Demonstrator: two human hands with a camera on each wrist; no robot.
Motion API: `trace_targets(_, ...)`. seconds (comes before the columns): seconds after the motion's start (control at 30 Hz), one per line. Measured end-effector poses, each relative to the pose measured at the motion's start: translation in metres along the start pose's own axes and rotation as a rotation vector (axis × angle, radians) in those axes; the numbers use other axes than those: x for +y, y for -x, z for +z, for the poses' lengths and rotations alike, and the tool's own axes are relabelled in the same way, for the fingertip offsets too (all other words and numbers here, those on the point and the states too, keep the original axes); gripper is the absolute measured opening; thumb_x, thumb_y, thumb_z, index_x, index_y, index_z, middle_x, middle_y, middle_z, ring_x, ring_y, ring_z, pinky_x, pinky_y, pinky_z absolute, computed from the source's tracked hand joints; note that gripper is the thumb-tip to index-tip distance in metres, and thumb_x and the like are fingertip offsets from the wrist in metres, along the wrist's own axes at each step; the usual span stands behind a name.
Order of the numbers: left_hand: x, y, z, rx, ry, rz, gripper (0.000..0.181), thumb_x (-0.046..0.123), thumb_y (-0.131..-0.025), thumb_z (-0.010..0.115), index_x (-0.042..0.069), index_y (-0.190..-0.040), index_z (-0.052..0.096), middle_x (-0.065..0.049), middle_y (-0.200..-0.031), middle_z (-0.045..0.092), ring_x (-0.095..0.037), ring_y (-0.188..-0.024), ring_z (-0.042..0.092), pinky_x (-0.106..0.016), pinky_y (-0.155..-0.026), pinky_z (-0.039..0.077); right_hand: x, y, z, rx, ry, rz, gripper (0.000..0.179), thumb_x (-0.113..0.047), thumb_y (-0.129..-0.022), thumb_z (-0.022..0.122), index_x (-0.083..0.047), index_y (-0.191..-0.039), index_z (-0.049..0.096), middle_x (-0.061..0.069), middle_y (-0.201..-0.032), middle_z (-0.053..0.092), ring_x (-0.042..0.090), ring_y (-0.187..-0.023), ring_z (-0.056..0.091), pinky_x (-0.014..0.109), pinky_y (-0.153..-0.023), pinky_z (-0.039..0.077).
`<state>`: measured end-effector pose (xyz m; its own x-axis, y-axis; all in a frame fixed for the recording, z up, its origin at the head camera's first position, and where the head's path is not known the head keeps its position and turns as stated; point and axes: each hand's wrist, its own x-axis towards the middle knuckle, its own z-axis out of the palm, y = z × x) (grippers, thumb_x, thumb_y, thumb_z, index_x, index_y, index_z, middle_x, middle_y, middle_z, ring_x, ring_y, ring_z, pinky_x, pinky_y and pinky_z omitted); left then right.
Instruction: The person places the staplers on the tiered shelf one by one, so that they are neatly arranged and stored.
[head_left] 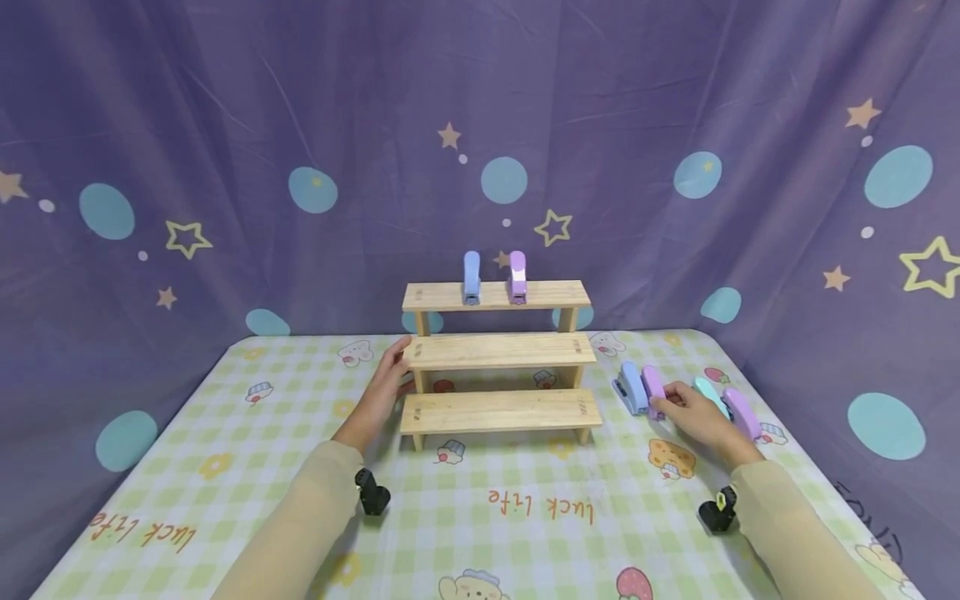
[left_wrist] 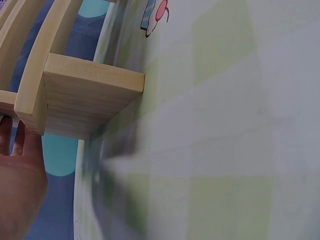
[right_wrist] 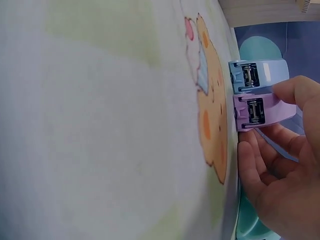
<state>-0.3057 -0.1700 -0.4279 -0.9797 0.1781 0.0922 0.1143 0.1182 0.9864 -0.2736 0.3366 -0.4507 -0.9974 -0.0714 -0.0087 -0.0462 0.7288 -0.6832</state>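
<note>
My right hand (head_left: 697, 414) holds a purple stapler (head_left: 653, 388) on the table, thumb on one side and fingers on the other, as the right wrist view shows. Close beside it stands a blue stapler (right_wrist: 267, 73). A teal stapler (head_left: 710, 395) and another purple stapler (head_left: 742, 413) lie to the right of that hand, the teal one partly hidden. At the left end of the three-tier wooden shelf (head_left: 501, 351), my left hand (head_left: 382, 387) rests its fingers against the middle tier; their tips are partly hidden. On the top tier stand a blue stapler (head_left: 472, 278) and a purple stapler (head_left: 517, 277).
A checked cloth with printed pictures covers the table (head_left: 262, 467). Behind it hangs a purple curtain (head_left: 375, 125) with stars and dots. Black wrist mounts (head_left: 372, 492) sit under both sleeves. Bare boards form the middle tier and the bottom tier (head_left: 501, 410).
</note>
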Motion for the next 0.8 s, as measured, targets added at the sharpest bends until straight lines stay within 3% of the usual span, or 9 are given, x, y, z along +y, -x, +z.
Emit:
trace_targets(0.33,0.001,0.0,-0.001,0.001,-0.001,0.011,0.056,0.038,-0.11,0.033,0.025,-0.161,0.016,-0.009,-0.164,0.017,-0.031,-0.147,0.025,-0.053,-0.118,0.025,0.001,-0.001,0.0,0.036,0.022,-0.018,0.038,-0.038,-0.102,0.056,-0.003,-0.114,0.056,0.013,-0.104,0.063,0.025,-0.092,0.056,0.035,-0.077,0.046)
trace_targets(0.6,-0.002,0.001,-0.001,-0.009,0.011,0.031,0.057,0.039,-0.11,0.034,0.022,-0.161,0.016,-0.009,-0.164,0.018,-0.032,-0.146,0.026,-0.053,-0.118,0.025,-0.002,0.003,-0.006,0.01,-0.075,-0.047,0.037,-0.031,-0.103,0.058,0.004,-0.116,0.054,0.016,-0.104,0.066,0.024,-0.087,0.069,0.027,-0.072,0.054)
trace_targets(0.8,-0.001,0.002,-0.001,-0.017,0.01,0.025,0.056,0.039,-0.11,0.032,0.023,-0.162,0.015,-0.01,-0.164,0.016,-0.031,-0.148,0.024,-0.053,-0.119,0.024,-0.009,0.004,-0.015,0.064,0.016,-0.065,0.034,-0.033,-0.101,0.06,-0.001,-0.112,0.057,0.009,-0.097,0.068,0.019,-0.085,0.063,0.03,-0.072,0.051)
